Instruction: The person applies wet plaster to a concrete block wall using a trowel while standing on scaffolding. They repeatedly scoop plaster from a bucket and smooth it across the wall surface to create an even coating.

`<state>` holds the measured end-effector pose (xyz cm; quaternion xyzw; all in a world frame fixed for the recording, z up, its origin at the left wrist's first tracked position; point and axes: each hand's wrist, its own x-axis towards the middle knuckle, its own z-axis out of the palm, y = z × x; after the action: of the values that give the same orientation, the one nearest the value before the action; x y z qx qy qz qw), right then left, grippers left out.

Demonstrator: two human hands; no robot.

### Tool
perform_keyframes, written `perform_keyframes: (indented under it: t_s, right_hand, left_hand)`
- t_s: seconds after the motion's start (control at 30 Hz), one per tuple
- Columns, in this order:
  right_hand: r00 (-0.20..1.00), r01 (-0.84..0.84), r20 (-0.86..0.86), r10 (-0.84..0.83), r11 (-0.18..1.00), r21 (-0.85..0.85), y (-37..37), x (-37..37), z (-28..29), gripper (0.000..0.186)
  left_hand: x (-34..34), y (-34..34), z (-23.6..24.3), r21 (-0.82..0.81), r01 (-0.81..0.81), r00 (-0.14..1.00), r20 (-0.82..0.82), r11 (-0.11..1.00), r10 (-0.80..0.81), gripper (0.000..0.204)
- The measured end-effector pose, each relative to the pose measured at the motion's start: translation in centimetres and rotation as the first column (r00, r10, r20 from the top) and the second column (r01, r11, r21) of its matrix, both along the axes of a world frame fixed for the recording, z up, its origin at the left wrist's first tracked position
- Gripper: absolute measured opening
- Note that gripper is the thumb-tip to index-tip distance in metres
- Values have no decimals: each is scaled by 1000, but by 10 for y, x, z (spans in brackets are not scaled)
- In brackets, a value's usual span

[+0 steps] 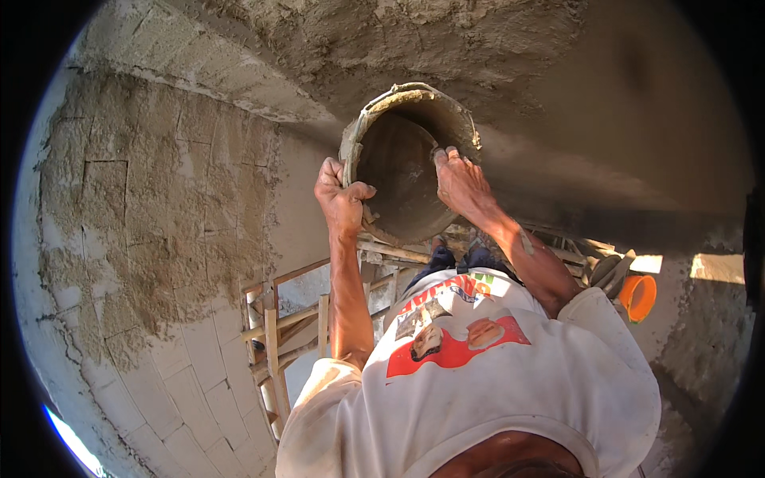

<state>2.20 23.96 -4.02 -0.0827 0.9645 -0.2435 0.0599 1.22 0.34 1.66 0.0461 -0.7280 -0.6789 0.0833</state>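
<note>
A cement-crusted bucket (406,215) is held up in front of me, tilted so that its dark inside faces me, with a little grey residue in it. My left hand (339,199) grips its left rim, fingers curled over the edge and thumb toward the inside. My right hand (466,183) is at the right part of the opening, fingers closed on a small grey thing inside that I cannot make out. Both forearms come up past my white printed shirt.
A block wall (159,239) with patchy mortar fills the left, and a rough plastered surface (478,40) spans the top. Wooden scaffold poles (272,342) lie below me, around my feet. An orange bucket (647,299) and grey containers (607,271) are at the right.
</note>
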Motion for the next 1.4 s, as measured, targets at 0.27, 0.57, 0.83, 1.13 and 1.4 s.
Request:
perform_keyframes:
  t_s: [0.27, 0.57, 0.83, 1.13, 1.4]
  right_hand:
    - [906, -240, -344, 248, 969, 66, -18, 17, 10, 27]
    - [951, -116, -289, 110, 993, -2, 26, 15, -35, 25]
    - [979, 161, -111, -169, 984, -78, 36, 52, -43, 15]
    - [961, 138, 274, 36, 797, -588, 35, 63, -96, 12]
    - [844, 506, -71, -531, 833, -224, -59, 65, -67, 28]
  left_hand:
    - [-40, 20, 40, 15, 181, 967, -188, 983, -175, 41]
    - [-23, 60, 44, 24, 133, 966, -225, 991, -125, 38]
    - [3, 69, -4, -212, 11, 981, -185, 977, -51, 34]
    - [-16, 67, -21, -204, 312, 913, -204, 928, -352, 33]
    - [-82, -17, -26, -177, 487, 847, -144, 855, -512, 30]
